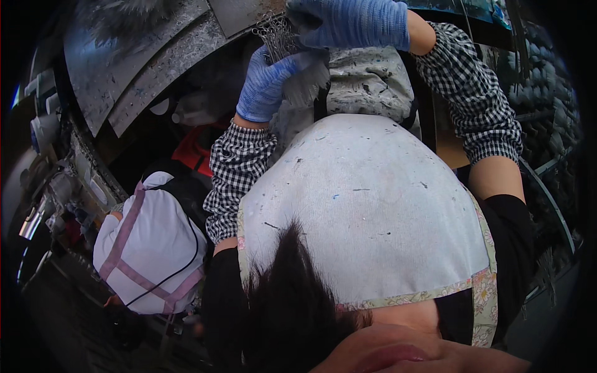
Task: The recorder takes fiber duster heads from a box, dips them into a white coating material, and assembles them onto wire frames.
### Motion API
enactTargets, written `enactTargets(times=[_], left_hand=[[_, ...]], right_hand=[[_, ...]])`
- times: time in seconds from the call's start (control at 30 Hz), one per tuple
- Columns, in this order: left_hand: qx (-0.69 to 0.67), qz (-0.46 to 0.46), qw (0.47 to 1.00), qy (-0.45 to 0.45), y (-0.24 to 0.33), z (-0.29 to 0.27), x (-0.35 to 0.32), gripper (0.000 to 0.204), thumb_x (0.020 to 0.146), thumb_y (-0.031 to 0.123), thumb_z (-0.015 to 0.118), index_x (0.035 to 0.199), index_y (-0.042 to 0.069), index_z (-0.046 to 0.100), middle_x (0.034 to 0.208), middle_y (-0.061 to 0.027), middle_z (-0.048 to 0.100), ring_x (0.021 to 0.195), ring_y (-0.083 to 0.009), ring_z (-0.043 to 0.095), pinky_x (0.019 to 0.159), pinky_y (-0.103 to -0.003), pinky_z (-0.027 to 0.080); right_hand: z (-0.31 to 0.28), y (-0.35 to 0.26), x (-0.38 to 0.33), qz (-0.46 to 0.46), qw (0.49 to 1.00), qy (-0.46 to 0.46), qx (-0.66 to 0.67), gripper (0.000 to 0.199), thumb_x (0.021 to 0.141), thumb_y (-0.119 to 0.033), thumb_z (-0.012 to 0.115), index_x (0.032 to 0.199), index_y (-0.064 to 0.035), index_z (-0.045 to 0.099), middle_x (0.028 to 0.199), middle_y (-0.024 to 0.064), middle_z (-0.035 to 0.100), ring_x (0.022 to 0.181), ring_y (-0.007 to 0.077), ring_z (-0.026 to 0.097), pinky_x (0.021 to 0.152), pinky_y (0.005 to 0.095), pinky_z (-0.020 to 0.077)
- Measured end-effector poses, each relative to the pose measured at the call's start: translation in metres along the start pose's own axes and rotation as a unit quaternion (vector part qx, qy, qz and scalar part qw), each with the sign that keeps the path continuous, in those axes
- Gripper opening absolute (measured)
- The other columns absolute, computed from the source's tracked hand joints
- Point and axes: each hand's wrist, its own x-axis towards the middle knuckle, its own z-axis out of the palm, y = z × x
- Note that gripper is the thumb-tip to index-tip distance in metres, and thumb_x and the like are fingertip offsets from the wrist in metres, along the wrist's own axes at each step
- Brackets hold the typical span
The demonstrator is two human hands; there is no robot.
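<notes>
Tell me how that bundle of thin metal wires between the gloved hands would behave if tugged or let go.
The wire bundle looks springy rather than stiff: its thin strands splay loosely. It is probably light, pinched between the left hand and right hand. The knit gloves likely grip it well; loose strands might snag.

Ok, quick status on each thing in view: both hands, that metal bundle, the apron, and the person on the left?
Left hand: blue glove on, fingers closed on the lower part of the metal bundle.
Right hand: blue glove on, gripping the bundle from above.
Metal bundle: thin wire pieces, held up between both hands.
Apron: white, speckled with dark bits.
Co-worker's cap: white with pink bands, worn, head bent down.
</notes>
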Motion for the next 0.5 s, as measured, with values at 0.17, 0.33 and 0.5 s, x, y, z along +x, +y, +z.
enactTargets(times=[0.17, 0.33, 0.5], left_hand=[[-0.353, 0.106, 0.925, 0.088, 0.003, -0.012, 0.000, 0.025, 0.088, 0.021, 0.053, 0.105, 0.003, 0.058, 0.100, -0.0125, 0.061, 0.104, -0.0266, 0.056, 0.100, -0.046, 0.042], [-0.373, 0.143, 0.885, 0.239, 0.017, -0.020, -0.020, 0.035, 0.091, 0.034, 0.047, 0.107, 0.006, 0.058, 0.111, -0.0153, 0.058, 0.107, -0.0316, 0.054, 0.100, -0.049, 0.040], [-0.401, 0.196, 0.862, 0.242, 0.009, -0.016, -0.004, 0.036, 0.091, 0.036, 0.047, 0.108, 0.007, 0.058, 0.113, -0.0156, 0.057, 0.107, -0.0308, 0.053, 0.097, -0.049, 0.042]], right_hand=[[0.040, 0.023, 0.003, 0.011, 0.879, 0.217, 0.424, 0.034, 0.085, -0.024, 0.066, 0.108, 0.0009, 0.061, 0.084, 0.0142, 0.063, 0.077, 0.0293, 0.063, 0.070, 0.0340, 0.0493], [0.065, -0.020, -0.022, -0.060, 0.903, 0.264, 0.335, 0.019, 0.083, -0.011, 0.069, 0.100, -0.0049, 0.065, 0.091, 0.0057, 0.067, 0.082, 0.0124, 0.065, 0.077, 0.0246, 0.0555], [0.068, -0.047, -0.015, -0.032, 0.949, 0.257, 0.179, 0.027, 0.082, -0.028, 0.070, 0.099, -0.0070, 0.066, 0.085, 0.0085, 0.066, 0.074, 0.0185, 0.066, 0.066, 0.0266, 0.0547]])
